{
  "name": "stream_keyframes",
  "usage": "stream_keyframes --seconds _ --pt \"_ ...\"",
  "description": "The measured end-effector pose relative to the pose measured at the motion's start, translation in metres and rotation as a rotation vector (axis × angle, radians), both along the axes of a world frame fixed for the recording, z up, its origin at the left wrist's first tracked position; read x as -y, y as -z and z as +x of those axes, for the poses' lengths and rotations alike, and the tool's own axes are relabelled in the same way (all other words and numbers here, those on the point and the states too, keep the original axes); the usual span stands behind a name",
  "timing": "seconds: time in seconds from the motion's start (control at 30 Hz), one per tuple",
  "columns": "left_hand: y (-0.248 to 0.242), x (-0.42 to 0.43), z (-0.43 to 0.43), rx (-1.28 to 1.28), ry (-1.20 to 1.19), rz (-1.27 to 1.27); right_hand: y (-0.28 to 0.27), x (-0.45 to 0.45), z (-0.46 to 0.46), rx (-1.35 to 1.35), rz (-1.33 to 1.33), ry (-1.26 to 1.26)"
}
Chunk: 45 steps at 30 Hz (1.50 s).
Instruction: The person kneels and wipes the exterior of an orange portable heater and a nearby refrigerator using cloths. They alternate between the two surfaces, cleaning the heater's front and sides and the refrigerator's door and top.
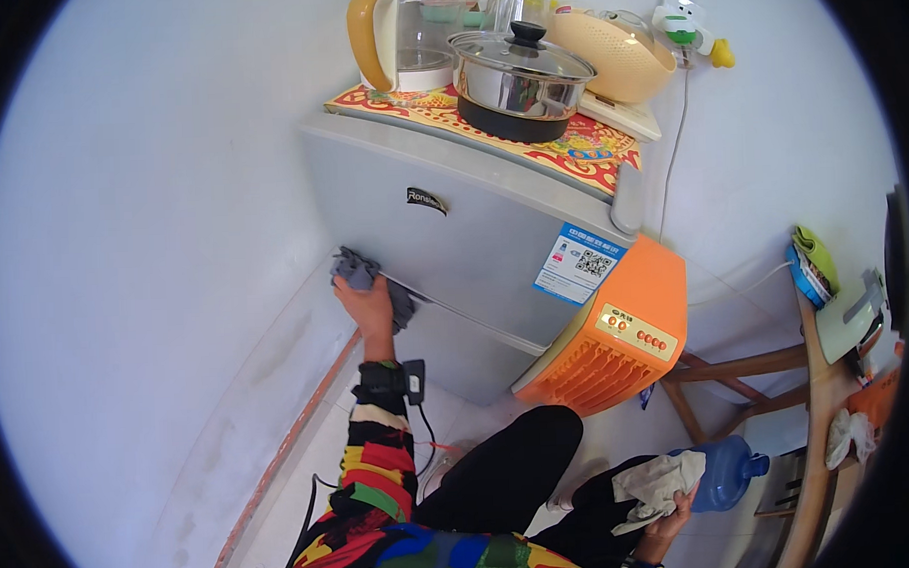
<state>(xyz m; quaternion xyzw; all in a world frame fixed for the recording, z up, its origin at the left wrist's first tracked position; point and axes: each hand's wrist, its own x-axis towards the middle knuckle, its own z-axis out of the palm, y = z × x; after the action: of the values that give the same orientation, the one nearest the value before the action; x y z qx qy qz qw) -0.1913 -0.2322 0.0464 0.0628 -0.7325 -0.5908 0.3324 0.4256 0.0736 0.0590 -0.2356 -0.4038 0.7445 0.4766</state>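
With a dark grey cloth (358, 269) bunched in its fingers, my left hand (369, 308) presses against the left edge of a small grey refrigerator (438, 254). The cloth lies by the gap between the upper door and the lower door (457, 351), and part of it hangs to the right of the hand. My right hand (669, 518) is low on the right, near my knee, and grips a pale, crumpled cloth (657, 487). A blue water jug (724, 473) lies on its side just beyond that hand.
On the refrigerator's patterned cover (395, 98) stand a lidded steel pot (522, 75), a glass kettle (423, 37) and a cream colander (612, 53). An orange heater-like appliance (614, 331) adjoins its right side. A wooden table (812, 422) is at far right; a wall (159, 219) borders the left.
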Motion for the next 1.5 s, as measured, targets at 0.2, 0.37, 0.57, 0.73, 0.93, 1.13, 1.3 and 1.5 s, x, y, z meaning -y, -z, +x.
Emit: stream_keyframes --seconds 0.2,0.37,0.57,0.73,0.93,1.13,1.3,1.5 --pt "-0.008 0.035 -0.038 0.081 0.033 -0.073 0.005 -0.004 -0.002 0.018 -0.031 0.037" --pt "0.0 0.026 -0.029 0.15 -0.077 -0.085 0.007 -0.003 -0.015 0.012 0.004 0.011" --pt "0.025 -0.053 0.062 0.1 0.034 0.127 0.006 -0.003 -0.03 0.003 0.018 -0.097" --pt "0.061 -0.108 0.153 0.184 0.37 0.647 0.009 -0.003 -0.029 0.009 0.009 -0.081" --pt "0.068 -0.076 0.091 0.046 0.217 0.692 0.009 -0.004 -0.007 0.019 0.008 -0.021" --pt "0.128 -0.075 0.064 0.171 -0.046 0.495 0.01 -0.01 0.001 -0.002 -0.014 -0.038" --pt "0.109 -0.099 0.151 0.361 0.465 1.049 0.007 -0.006 -0.008 0.035 0.006 -0.057" --pt "0.045 -0.129 0.193 0.106 0.318 0.331 0.002 -0.003 -0.007 0.056 -0.013 -0.042"
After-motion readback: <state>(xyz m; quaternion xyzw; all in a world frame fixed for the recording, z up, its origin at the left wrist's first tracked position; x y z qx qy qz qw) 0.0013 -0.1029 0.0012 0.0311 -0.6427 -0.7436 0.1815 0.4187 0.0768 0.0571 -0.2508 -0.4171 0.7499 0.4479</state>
